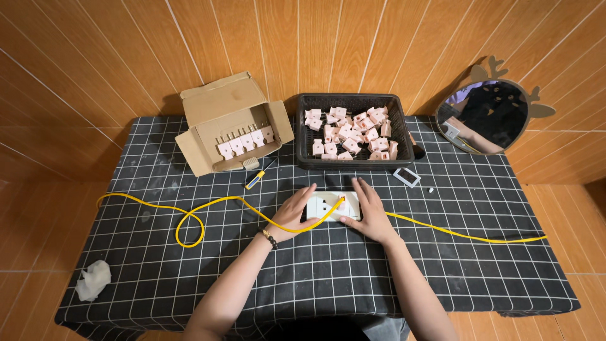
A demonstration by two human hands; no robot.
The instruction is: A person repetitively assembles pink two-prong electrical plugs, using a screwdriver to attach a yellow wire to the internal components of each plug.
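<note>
A white rectangular socket plate (331, 203) lies flat on the black checked tablecloth (328, 278) near the middle. My left hand (294, 212) rests on its left edge with fingers spread. My right hand (369, 211) presses its right edge, also flat. A yellow cable (189, 218) runs from the left in a loop, crosses over the plate between my hands and goes on to the right (467, 237). Neither hand closes around anything.
A black mesh basket (306, 129) of several small pale pink plugs stands behind the plate. An open cardboard box (218, 107) with plugs lies at back left, a yellow-handled screwdriver (257, 177) beside it. A round mirror (486, 117) leans at back right. A crumpled tissue (93, 279) sits front left.
</note>
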